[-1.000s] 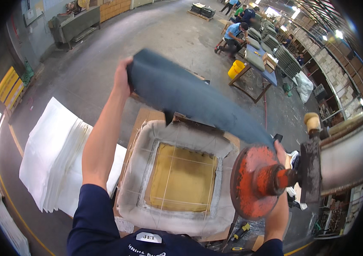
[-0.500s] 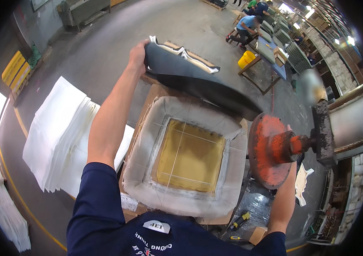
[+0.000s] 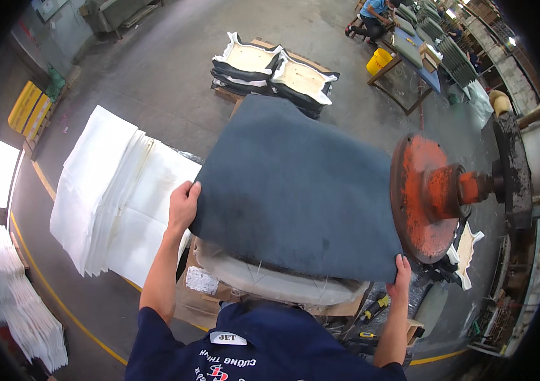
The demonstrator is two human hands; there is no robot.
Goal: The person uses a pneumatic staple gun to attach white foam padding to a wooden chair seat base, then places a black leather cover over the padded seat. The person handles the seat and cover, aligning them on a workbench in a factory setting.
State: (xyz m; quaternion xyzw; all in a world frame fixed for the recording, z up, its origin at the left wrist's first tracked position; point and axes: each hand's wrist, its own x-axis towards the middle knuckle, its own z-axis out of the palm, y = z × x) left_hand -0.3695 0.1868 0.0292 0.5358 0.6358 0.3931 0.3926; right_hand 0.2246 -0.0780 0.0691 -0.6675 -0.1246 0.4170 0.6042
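A dark blue-grey sheet of upholstery material [image 3: 302,184] spreads out between my hands. My left hand [image 3: 184,206] grips its left edge, thumb on top. At the sheet's near right corner, my right hand [image 3: 401,274] pinches the edge. Underneath lies the square padded form [image 3: 270,279] wrapped in pale film; only its near rim shows, and the sheet hides its middle. Close against the sheet's right side stands a worn orange-red disc [image 3: 425,197] on a machine arm.
Stacked white sheets [image 3: 111,197] lie to the left. Beyond the sheet, upholstered seat panels [image 3: 270,63] sit on a pallet. A yellow cutter-like tool [image 3: 377,306] lies near my right forearm. Farther right are a yellow bucket [image 3: 379,61], a blue table [image 3: 410,54] and a seated person [image 3: 371,19].
The sheet, held up and folded at the far side before, now lies spread over the form. My left hand has come down and nearer; my right hand, behind the disc before, now shows.
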